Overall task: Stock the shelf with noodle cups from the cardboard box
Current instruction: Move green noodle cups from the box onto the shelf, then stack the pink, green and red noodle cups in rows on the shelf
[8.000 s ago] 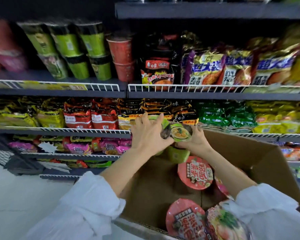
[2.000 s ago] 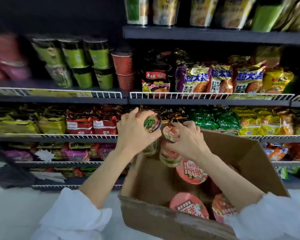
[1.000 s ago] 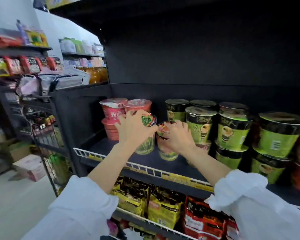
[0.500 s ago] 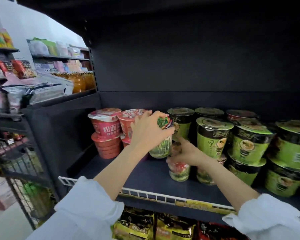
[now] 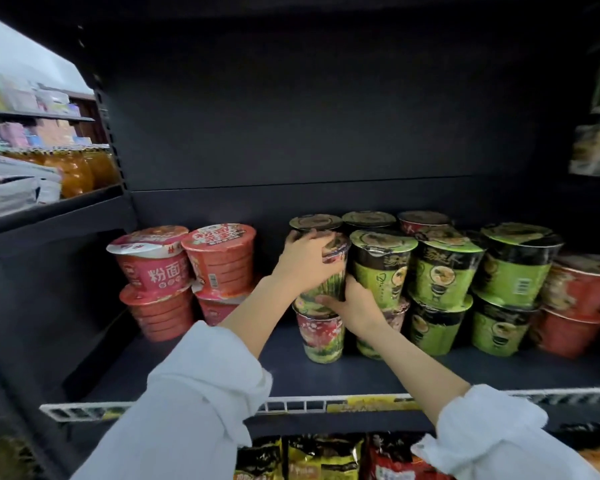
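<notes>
The fingers of the left hand [image 5: 303,259] are curled over the lid and upper wall of a green noodle cup [image 5: 328,277], which is gripped from the left. The fingers of the right hand [image 5: 355,306] are wrapped low around the same cup at its base, where it meets the lid of a red-flowered cup [image 5: 323,336] standing on the shelf [image 5: 378,375]. The upper cup is thus held by both hands directly above the lower one (whether it is fully seated cannot be told).

To the left, red cups [image 5: 187,271] are stacked two high, a little apart; to the right, green-and-black cups [image 5: 444,282] are stacked likewise, just beside the held cup. The cardboard box is not in view.

The step in hand is judged to be the stacking of one cup on another. The next move calls for the upper cup to be levelled and centred before release, since a tilted seat could topple it.
</notes>
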`<act>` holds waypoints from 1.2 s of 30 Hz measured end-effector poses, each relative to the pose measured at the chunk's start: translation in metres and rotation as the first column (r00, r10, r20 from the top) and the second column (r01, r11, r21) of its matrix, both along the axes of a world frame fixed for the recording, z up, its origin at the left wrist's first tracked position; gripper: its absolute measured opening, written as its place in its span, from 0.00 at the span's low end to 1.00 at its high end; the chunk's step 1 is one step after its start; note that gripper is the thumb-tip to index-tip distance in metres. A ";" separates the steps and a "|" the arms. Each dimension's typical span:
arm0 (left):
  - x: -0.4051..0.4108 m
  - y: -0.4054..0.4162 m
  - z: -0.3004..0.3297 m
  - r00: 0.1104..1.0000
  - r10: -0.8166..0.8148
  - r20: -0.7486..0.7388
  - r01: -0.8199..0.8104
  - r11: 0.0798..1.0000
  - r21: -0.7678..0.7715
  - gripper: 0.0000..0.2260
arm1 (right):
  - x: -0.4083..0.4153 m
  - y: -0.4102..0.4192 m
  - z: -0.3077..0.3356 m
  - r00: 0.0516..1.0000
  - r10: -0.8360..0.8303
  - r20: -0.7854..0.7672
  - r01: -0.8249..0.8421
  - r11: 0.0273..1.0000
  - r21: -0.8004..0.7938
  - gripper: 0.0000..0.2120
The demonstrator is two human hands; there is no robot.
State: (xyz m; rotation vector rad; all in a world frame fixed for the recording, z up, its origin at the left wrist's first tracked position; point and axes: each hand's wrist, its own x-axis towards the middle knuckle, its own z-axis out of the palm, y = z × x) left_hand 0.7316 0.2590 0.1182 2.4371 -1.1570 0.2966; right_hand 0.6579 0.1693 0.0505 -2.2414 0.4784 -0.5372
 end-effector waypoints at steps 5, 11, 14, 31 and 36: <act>-0.009 0.001 0.004 0.993 0.118 -0.024 -0.118 0.993 0.026 0.26 | -0.008 0.001 0.010 0.997 -0.012 -0.074 0.005 0.995 -0.095 0.21; -0.044 0.001 0.012 0.979 0.161 0.128 -0.157 0.987 -0.043 0.18 | -0.055 0.003 0.034 0.996 0.007 0.092 0.001 0.996 -0.087 0.20; -0.083 -0.003 0.016 0.980 0.125 0.155 -0.099 0.981 -0.168 0.14 | -0.088 -0.008 0.041 0.982 -0.038 0.187 0.072 0.981 -0.178 0.18; -0.467 -0.191 -0.090 0.923 -0.252 -0.291 0.204 0.961 -0.186 0.07 | -0.497 -0.193 -0.037 0.942 -0.317 -0.108 0.288 0.932 -0.219 0.16; -0.565 -0.259 -0.130 0.888 -0.301 -0.346 0.295 0.953 -0.072 0.08 | -0.595 -0.260 -0.081 0.893 -0.374 -0.249 0.335 0.924 -0.187 0.13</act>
